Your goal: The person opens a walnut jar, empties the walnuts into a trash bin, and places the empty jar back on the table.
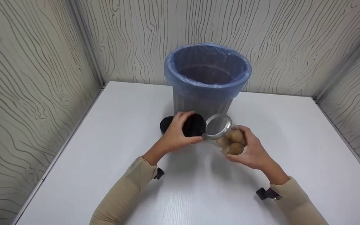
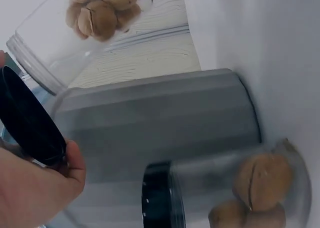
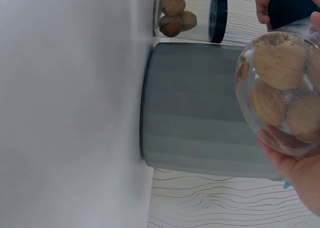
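Note:
My left hand holds a round black lid by its edge, thumb below and fingers above, with the lid off any jar. In my right hand is a clear jar, gripped round its lower part. This jar tilts toward the left, its uncovered mouth close beside the lid. Several walnuts lie toward the jar's base, seen through its bottom in the right wrist view. Behind my left hand stands a second clear jar, capped with a black lid and holding walnuts.
A grey bin lined with a blue bag stands at the back of the white table, just beyond both hands. The second jar is at the bin's left side. Wood-patterned panels rise behind and on both sides.

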### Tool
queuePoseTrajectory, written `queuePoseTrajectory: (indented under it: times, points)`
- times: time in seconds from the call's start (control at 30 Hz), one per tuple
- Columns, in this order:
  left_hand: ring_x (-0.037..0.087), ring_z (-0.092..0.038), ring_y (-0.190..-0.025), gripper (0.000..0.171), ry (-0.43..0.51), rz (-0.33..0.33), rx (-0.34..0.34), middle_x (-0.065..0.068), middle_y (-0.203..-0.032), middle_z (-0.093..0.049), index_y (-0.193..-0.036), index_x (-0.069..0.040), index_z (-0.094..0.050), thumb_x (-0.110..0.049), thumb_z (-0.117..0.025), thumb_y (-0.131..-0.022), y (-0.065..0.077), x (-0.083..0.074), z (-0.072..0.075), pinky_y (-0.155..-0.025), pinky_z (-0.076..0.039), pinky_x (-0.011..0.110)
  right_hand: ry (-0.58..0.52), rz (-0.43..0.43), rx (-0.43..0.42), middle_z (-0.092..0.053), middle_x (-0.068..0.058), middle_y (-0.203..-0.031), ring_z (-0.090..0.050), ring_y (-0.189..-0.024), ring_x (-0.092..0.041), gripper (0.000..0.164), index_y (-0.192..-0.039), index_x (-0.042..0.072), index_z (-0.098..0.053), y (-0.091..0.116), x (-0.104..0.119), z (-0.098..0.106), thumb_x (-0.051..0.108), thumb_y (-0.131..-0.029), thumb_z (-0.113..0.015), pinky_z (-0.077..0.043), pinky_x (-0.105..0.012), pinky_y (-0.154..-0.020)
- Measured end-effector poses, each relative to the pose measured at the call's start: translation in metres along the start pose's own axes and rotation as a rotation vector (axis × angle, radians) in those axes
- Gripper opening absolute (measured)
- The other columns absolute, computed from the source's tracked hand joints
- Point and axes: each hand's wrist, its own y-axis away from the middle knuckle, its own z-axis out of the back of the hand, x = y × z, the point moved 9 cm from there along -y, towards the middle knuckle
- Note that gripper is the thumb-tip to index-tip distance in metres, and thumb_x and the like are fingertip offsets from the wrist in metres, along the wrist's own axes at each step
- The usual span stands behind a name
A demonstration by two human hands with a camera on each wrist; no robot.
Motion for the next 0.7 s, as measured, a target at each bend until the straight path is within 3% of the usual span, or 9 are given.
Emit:
queuePoseTrajectory:
  times: [0.17, 0.37, 0.7]
  points:
    - [0.020, -0.041, -0.119, 0.090, -0.016, 0.048, 0.025, 0.009, -0.133, -0.040, -0.144, -0.013, -0.039, -0.052, -0.076, -0.071, 0.005, 0.012, 0.014, -0.098, -0.036, 0.043, -0.025, -0.020, -0.016, -0.053, -0.015, -0.120, -0.050, -0.103, -0.009, 0.087, -0.130, -0.009, -0.039, 0.001, -0.004, 0.004, 0.002, -0.059, -0.087, -0.041, -0.016, -0.084]
    - [0.023, -0.040, -0.119, 0.090, -0.017, 0.091, -0.008, 0.012, -0.134, -0.038, -0.145, -0.008, -0.036, -0.049, -0.075, -0.075, 0.009, 0.027, 0.047, -0.099, -0.036, 0.045, -0.026, -0.014, -0.025, -0.052, -0.014, -0.122, -0.049, -0.104, -0.008, 0.087, -0.131, -0.008, -0.039, 0.002, -0.006, 0.006, 0.003, -0.059, -0.087, -0.041, -0.016, -0.083]
    - [0.026, -0.036, -0.124, 0.091, -0.147, 0.234, -0.054, 0.015, -0.138, -0.034, -0.147, -0.008, -0.032, -0.051, -0.071, -0.077, 0.016, 0.068, 0.088, -0.101, -0.035, 0.046, -0.045, -0.032, -0.040, -0.051, -0.015, -0.125, -0.047, -0.110, -0.009, 0.087, -0.131, -0.006, -0.039, 0.002, -0.012, 0.007, 0.003, -0.059, -0.087, -0.037, -0.013, -0.088]
